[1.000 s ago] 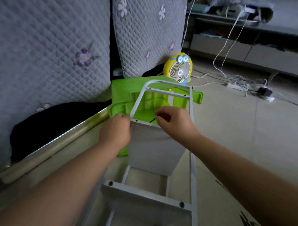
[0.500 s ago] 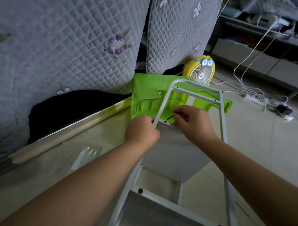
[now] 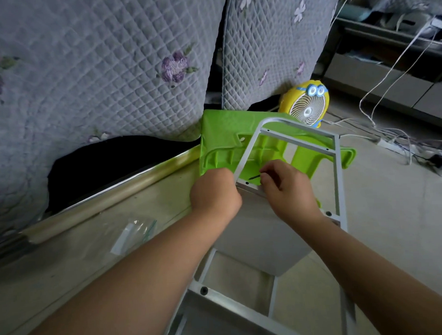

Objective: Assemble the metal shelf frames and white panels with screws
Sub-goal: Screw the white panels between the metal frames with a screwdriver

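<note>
The fingertips [image 3: 264,174] of the right hand [image 3: 288,192] curl together and pinch a thin dark piece [image 3: 255,177], too small to identify. It sits just above the top edge of the white panel [image 3: 262,236], which is set inside the metal frame [image 3: 337,173]. The left hand [image 3: 216,193] grips the frame's left rail with curled fingers. A green plastic stool [image 3: 221,134] lies behind the frame, with a yellow fan [image 3: 309,106] beyond it. A clear bag [image 3: 134,230] lies left of the frame.

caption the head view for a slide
Left hand grips the grey metal shelf frame while the right hand pinches a thin dark piece by the white panel, green plastic stool behind.
</note>
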A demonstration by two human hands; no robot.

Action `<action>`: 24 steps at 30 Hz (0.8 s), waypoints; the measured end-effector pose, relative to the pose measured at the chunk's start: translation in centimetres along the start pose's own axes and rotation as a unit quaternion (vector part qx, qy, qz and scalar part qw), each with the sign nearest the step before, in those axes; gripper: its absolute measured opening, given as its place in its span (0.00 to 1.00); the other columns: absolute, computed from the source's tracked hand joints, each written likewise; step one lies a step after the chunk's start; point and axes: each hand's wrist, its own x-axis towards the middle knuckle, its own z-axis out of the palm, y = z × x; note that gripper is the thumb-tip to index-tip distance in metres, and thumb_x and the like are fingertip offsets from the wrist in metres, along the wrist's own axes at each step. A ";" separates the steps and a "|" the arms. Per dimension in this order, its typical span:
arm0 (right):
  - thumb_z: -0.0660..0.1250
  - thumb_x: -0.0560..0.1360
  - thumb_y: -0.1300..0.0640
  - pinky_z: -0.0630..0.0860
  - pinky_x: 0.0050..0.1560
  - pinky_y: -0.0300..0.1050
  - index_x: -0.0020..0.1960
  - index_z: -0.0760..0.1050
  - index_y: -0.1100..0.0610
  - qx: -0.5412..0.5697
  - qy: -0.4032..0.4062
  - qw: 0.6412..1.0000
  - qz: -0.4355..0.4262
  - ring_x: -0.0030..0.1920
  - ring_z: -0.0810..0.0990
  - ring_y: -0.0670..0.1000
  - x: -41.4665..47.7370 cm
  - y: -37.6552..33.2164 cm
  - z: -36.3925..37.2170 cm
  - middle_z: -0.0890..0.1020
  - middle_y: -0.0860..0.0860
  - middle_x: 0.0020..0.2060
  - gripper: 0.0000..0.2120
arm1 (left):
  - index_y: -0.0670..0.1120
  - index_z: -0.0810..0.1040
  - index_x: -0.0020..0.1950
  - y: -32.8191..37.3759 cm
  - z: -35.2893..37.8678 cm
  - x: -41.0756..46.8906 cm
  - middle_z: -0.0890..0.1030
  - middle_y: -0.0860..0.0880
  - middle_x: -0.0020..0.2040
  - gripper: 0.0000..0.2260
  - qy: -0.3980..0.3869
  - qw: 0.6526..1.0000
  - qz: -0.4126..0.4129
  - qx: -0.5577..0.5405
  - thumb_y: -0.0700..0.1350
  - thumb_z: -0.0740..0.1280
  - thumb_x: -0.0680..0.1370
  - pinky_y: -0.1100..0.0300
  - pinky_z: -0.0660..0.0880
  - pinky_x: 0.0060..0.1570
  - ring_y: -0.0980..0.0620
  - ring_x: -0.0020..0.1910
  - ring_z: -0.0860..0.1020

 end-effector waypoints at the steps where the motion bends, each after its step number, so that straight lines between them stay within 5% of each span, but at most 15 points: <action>1: 0.63 0.74 0.68 0.68 0.40 0.44 0.47 0.77 0.67 -0.001 0.000 1.000 -0.006 0.43 0.80 0.59 0.0 0.0 0.0 0.81 0.60 0.40 0.06 | 0.43 0.78 0.50 0.0 0.0 0.0 0.80 0.43 0.49 0.07 0.004 1.000 -0.001 0.007 0.44 0.65 0.76 0.58 0.66 0.38 0.41 0.51 0.78; 15: 0.63 0.73 0.68 0.58 0.34 0.38 0.45 0.76 0.67 -0.012 -0.012 1.000 -0.013 0.36 0.69 0.50 -0.4 0.1 -0.3 0.72 0.50 0.34 0.05 | 0.42 0.79 0.53 0.2 -0.1 0.0 0.80 0.42 0.50 0.10 -0.003 1.000 -0.006 0.006 0.46 0.66 0.76 0.56 0.68 0.38 0.41 0.51 0.78; 24: 0.60 0.69 0.63 0.58 0.32 0.37 0.42 0.77 0.68 -0.022 0.029 0.999 -0.010 0.35 0.70 0.50 -1.1 0.4 -0.5 0.79 0.59 0.33 0.10 | 0.41 0.78 0.51 0.7 -0.1 -0.6 0.79 0.42 0.50 0.11 0.005 1.000 0.009 -0.014 0.47 0.63 0.77 0.56 0.66 0.38 0.40 0.51 0.77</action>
